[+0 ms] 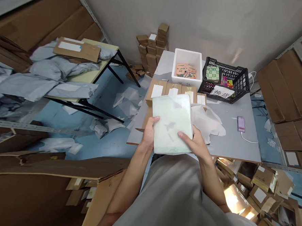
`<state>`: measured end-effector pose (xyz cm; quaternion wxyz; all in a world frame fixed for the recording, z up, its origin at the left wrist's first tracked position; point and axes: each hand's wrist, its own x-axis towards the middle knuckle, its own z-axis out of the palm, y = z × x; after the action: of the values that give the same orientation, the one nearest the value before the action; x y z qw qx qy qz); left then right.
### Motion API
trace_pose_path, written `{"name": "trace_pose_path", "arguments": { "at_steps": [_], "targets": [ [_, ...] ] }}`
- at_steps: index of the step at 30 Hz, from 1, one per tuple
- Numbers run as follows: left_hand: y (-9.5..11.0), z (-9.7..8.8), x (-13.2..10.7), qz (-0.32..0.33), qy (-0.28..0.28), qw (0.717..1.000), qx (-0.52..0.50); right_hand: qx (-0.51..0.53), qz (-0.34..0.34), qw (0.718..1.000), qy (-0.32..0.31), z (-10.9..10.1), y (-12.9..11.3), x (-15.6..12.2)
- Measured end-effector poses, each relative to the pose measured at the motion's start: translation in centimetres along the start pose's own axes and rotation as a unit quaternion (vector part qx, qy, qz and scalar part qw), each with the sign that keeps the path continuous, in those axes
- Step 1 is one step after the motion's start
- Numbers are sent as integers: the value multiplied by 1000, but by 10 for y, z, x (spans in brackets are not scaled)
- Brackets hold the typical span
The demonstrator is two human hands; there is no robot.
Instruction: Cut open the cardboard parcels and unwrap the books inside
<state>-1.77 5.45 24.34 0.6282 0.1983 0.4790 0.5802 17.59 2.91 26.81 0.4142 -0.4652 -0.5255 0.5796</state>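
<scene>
A pale green, flat rectangular packet [171, 117], seemingly in translucent wrapping, is held up in front of me over the table's near edge. My left hand [149, 133] grips its left side with the thumb on the face. On the lower right, my right hand [195, 142] holds it, thumb pressed flat on the front; the other fingers of both hands are mostly hidden behind it. Just beyond stand several small cardboard boxes [157, 89] with white labels. A crumpled white plastic bag [208, 121] lies on the grey table [231, 138] right of the packet.
At the table's back are a white foam box [174, 71] with small orange packs and a black crate [245, 83]. A charging phone [241, 123] lies right. Discarded boxes [261, 194] fill the floor lower right; a large open carton [60, 165] stands lower left. Grey parcels [50, 67] cover another table.
</scene>
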Motion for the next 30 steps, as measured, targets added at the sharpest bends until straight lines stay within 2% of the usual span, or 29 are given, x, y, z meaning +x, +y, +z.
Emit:
{"name": "trace_pose_path", "arguments": {
  "at_steps": [2, 4, 6, 8, 10, 11, 14, 16, 19, 22, 24, 26, 27, 29, 30],
  "targets": [
    [-1, 4, 1, 28, 10, 999, 41, 24, 17, 999, 39, 5, 2, -1],
    [-2, 8, -1, 108, 55, 986, 115, 3, -1, 997, 78, 8, 4, -2],
    [-2, 12, -10, 191, 76, 959, 196, -85, -47, 988, 120, 14, 7, -5],
    [-1, 18, -25, 225, 29, 939, 260, -209, -104, 961, 151, 23, 11, -10],
    [2, 24, -43, 220, -17, 925, 309, -324, -176, 915, 165, 34, 16, -16],
    [4, 26, -50, 213, -21, 922, 323, -369, -217, 887, 170, 39, 17, -20],
    [9, 26, -63, 195, 3, 931, 307, -449, -312, 817, 182, 49, 11, -31],
    [13, 23, -61, 189, 14, 947, 260, -464, -321, 807, 174, 49, 0, -34],
    [15, 17, -50, 158, 26, 970, 183, -448, -295, 829, 158, 43, -14, -33],
    [13, 14, -39, 95, -9, 989, 117, -404, -286, 850, 178, 31, -14, -23],
    [11, 12, -34, 59, -25, 994, 86, -362, -271, 867, 209, 16, -9, -16],
    [7, 9, -29, 33, -12, 998, 55, -319, -224, 878, 277, -11, -2, -8],
    [6, 6, -26, 20, 1, 999, 37, -301, -190, 876, 326, -28, 1, -4],
    [4, -1, -20, -4, 18, 1000, -2, -281, -132, 851, 424, -66, 8, 3],
    [3, -4, -17, -12, 20, 999, -22, -276, -110, 854, 427, -84, 12, 6]
  ]
}}
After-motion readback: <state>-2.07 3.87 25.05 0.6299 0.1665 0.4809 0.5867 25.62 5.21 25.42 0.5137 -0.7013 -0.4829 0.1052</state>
